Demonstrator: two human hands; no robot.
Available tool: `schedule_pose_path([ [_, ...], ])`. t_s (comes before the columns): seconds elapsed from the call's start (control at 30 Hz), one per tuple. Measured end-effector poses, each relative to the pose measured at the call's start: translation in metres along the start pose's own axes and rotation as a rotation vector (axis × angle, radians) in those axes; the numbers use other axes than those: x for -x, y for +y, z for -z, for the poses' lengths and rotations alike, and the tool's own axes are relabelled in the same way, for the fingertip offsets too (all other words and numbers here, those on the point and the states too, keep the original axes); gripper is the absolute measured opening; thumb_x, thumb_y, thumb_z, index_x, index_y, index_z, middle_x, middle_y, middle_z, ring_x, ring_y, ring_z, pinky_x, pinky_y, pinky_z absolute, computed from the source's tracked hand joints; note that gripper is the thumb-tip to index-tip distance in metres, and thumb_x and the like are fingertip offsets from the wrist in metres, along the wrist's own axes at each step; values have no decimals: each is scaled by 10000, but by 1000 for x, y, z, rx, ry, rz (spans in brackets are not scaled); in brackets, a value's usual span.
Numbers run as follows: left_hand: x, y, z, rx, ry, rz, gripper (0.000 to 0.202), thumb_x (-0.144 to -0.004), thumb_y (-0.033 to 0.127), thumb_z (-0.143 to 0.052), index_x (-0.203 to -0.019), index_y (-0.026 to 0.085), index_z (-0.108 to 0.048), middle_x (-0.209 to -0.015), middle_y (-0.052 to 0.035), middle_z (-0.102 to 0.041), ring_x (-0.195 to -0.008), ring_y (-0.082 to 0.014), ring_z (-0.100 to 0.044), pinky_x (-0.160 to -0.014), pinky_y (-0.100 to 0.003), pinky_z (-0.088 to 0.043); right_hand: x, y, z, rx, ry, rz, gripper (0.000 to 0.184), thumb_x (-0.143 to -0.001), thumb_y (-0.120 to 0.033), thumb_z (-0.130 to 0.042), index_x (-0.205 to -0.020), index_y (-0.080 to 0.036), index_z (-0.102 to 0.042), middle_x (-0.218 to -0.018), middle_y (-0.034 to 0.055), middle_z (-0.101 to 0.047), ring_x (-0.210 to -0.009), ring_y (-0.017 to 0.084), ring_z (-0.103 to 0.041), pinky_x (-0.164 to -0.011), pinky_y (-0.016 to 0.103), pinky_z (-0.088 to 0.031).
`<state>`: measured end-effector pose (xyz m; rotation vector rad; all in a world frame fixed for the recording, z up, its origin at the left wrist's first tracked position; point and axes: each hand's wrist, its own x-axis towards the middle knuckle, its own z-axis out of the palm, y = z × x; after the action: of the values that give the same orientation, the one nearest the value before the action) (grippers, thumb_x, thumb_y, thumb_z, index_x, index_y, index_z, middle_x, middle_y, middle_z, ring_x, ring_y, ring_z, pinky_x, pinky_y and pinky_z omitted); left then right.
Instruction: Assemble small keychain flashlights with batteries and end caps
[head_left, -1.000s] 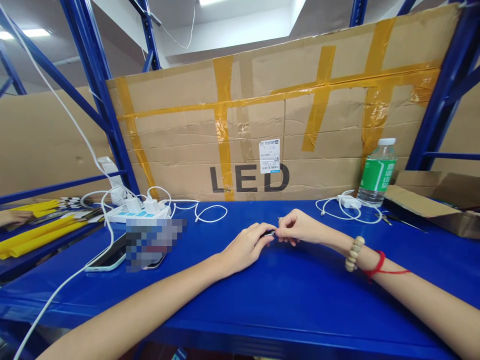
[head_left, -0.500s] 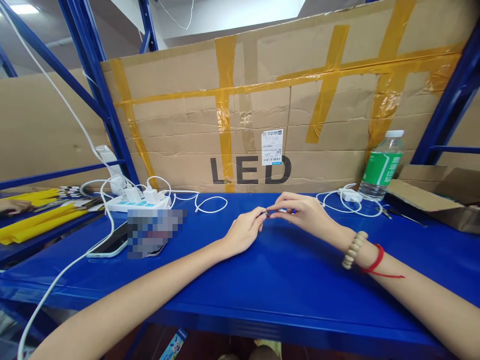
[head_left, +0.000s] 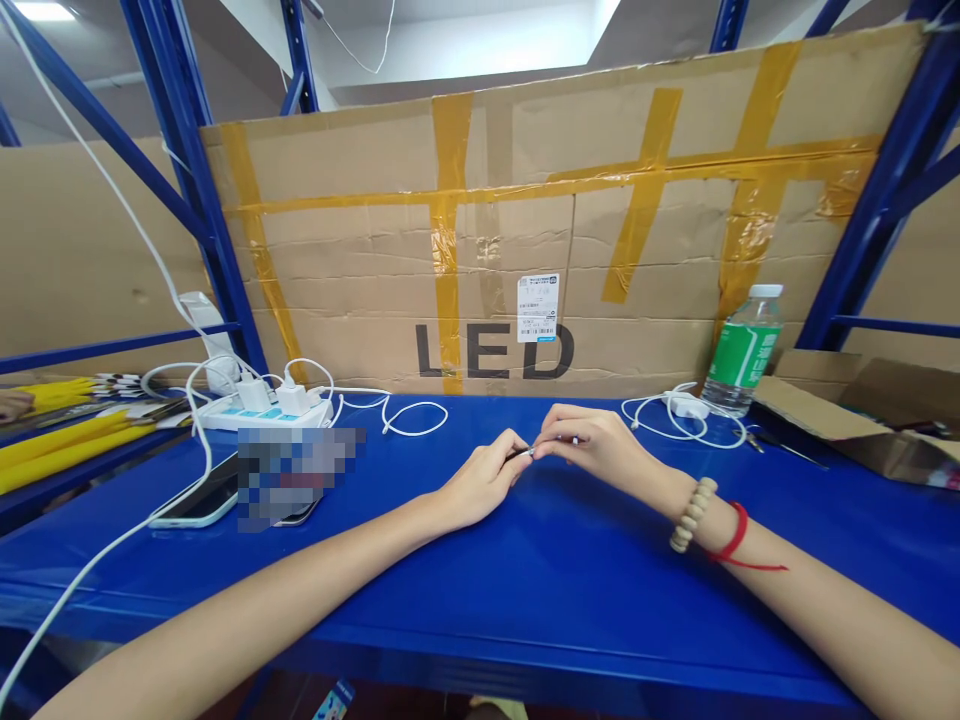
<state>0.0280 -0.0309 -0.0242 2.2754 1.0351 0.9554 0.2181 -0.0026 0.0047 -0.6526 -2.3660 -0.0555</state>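
My left hand (head_left: 484, 480) and my right hand (head_left: 592, 445) meet above the middle of the blue shelf surface (head_left: 525, 600). Both pinch a small dark and silvery part (head_left: 529, 452) between their fingertips; it is too small to name. My left fingers are curled around its left end. My right thumb and fingers close on its right end. A bead bracelet (head_left: 691, 514) and a red string (head_left: 731, 535) sit on my right wrist.
A taped cardboard sheet marked LED (head_left: 495, 350) stands behind. A white power strip (head_left: 262, 412) with chargers and cables, and a phone (head_left: 199, 497), lie at the left. A green-labelled bottle (head_left: 742, 350), a white cable coil (head_left: 679, 412) and an open cardboard box (head_left: 862, 420) are at the right. Yellow items (head_left: 67, 440) lie at far left.
Both hands have stayed together on the small part, with the fingers shifting slightly. The view has tilted a little up and then back down.
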Motion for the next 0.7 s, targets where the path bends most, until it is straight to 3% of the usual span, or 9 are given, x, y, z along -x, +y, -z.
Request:
schedule_pose_path([
  [0.37, 2, -3, 0, -34, 53, -57, 111, -884, 276, -403, -919, 197, -473, -705, 30, -546, -652, -119, -543, -626, -223, -397, -2, -1, -9, -381, -96, -426, 361, -681, -502, -633, -647, -146, -682, -665, 18, -600, -410, 69, -500, -417, 215, -335],
  [0.5, 1, -1, 2, -36, 32, -69, 205, -891, 253, -388, -1062, 221, -498, -781, 13, -596, -732, -129, -579, -709, -233, -421, -1, 3, -14, -394, -93, -482, 387, -686, -518, -612, -641, -137, -661, -592, 15, -586, -408, 81, -495, -414, 215, -330],
  [0.7, -3, 4, 1, -94, 59, -27, 230, -902, 268, -350, -978, 203, -557, -719, 16, -578, -699, -126, -560, -697, -225, -413, 0, 6, -12, -213, -34, -449, 366, -682, -528, -613, -632, -167, -647, -618, 8, -617, -448, 85, -509, -459, 218, -350],
])
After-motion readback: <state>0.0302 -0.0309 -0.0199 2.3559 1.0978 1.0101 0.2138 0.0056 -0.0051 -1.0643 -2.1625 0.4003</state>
